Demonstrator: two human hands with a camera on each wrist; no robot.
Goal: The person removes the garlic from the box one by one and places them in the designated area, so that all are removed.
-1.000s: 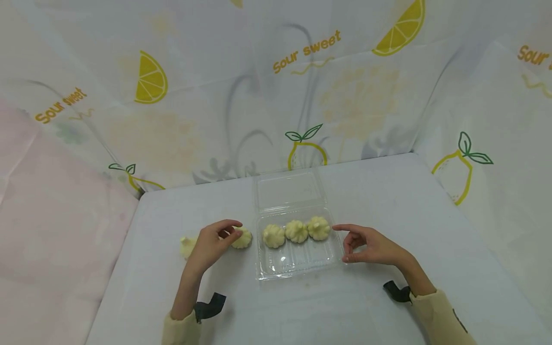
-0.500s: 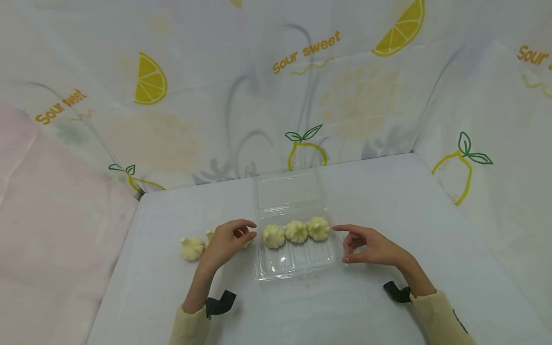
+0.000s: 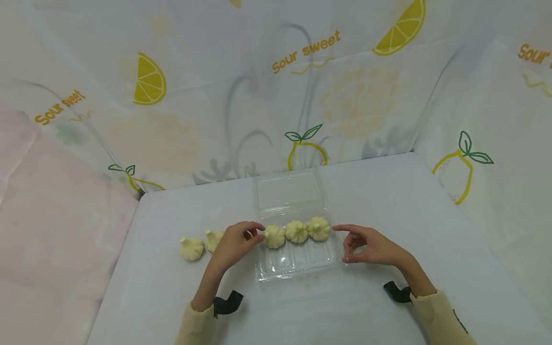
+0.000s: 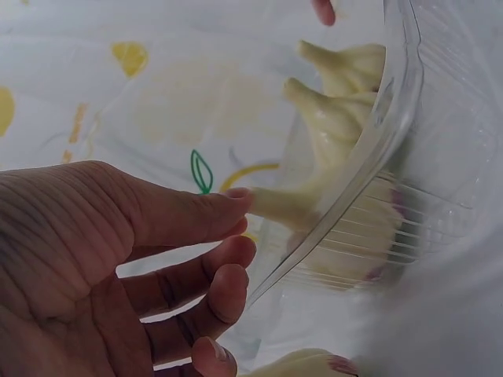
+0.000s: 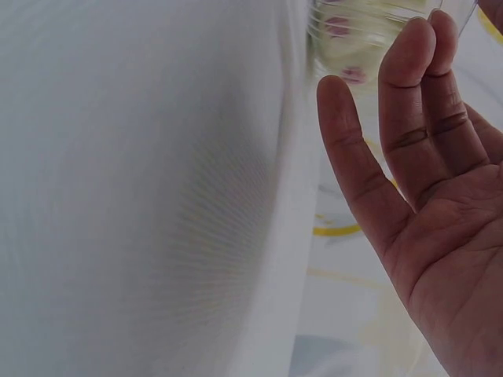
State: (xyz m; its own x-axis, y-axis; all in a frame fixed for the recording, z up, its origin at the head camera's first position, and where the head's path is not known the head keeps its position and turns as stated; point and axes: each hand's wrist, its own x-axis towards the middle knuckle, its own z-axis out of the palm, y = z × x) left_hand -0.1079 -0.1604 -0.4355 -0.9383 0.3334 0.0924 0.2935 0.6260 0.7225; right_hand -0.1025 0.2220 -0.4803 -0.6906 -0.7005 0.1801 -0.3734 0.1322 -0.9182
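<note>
A clear plastic clamshell box (image 3: 297, 268) lies with its lid back on the white table. Inside, three pale garlic bulbs sit in a row along its far side. My left hand (image 3: 236, 243) reaches over the box's left edge, thumb and forefinger around the stem of the leftmost garlic bulb (image 3: 274, 236). From the head a gap shows between these fingertips; in the left wrist view the thumb tip meets the stem (image 4: 284, 206). At the box's right edge is my right hand (image 3: 366, 245), forefinger extended and thumb at the rim, beside the rightmost bulb (image 3: 319, 228).
Left of the box, a loose garlic bulb (image 3: 191, 249) lies on the table, with another bulb (image 3: 213, 239) partly behind my left hand. The lid (image 3: 290, 190) lies flat toward the back. Lemon-patterned cloth (image 3: 207, 105) walls the table's back and right side.
My left hand has moved right, from over the loose bulbs to the leftmost bulb in the box. Loose bulbs at the left have come into view. My right hand and the box have stayed put.
</note>
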